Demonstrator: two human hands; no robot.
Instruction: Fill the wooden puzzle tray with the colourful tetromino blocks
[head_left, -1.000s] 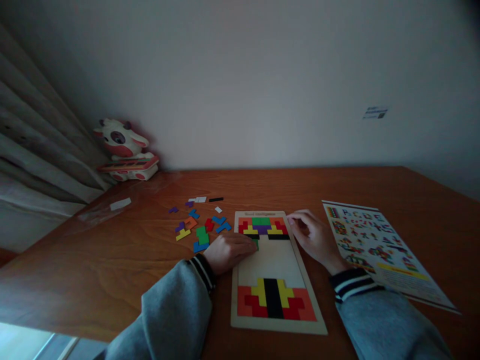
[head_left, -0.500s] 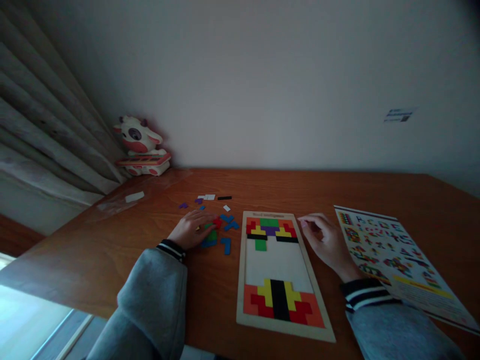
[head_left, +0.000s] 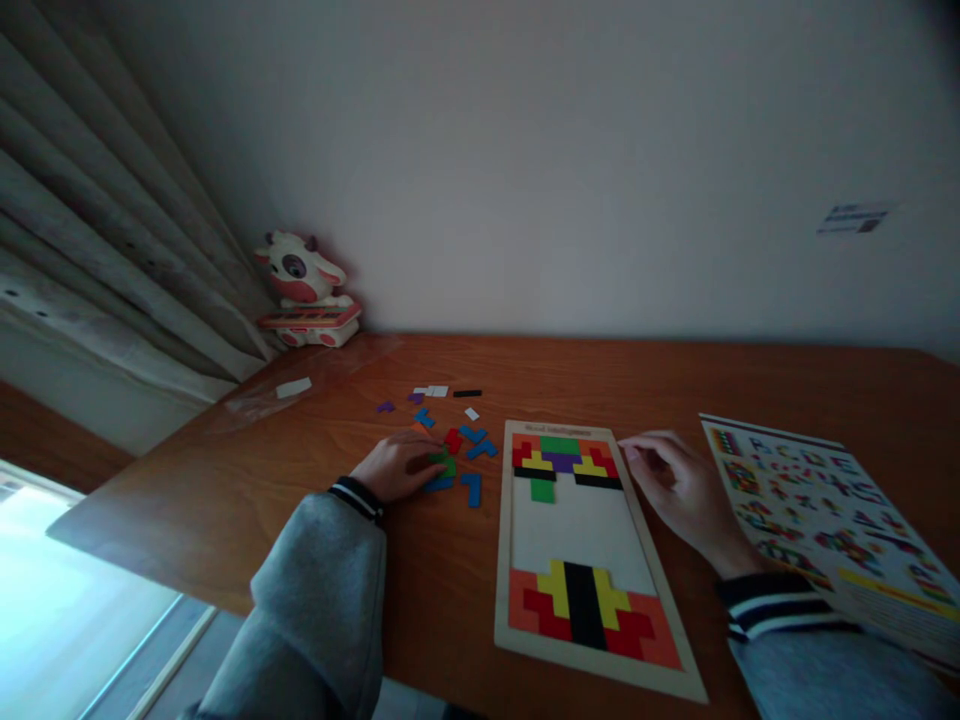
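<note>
My left hand [head_left: 397,465] is over the loose puzzle pieces left of the board, its thumb and fingers closed at a green puzzle piece [head_left: 448,463]. Close by lie a red piece [head_left: 453,440] and several blue pieces [head_left: 472,488]; part of an orange piece [head_left: 421,430] shows behind the fingers. The wooden puzzle board [head_left: 504,560] has coloured pieces fitted at its top and bottom, with a green square [head_left: 542,491] below the left black bar. By the board's upper right edge, my right hand [head_left: 679,490] is curled, its fingertips together with nothing visible in them.
A printed pattern sheet [head_left: 806,500] lies right of the board. White pieces [head_left: 437,391], a black bar [head_left: 467,394] and purple pieces [head_left: 385,407] lie farther back. A cow toy [head_left: 307,290] and a clear plastic bag [head_left: 259,402] are at the back left, near the curtain [head_left: 112,220].
The view has shifted left, so everything sits farther right. My left hand has drawn back slightly from the pieces, uncovering more of the red and blue ones. My right hand stays beside the board.
</note>
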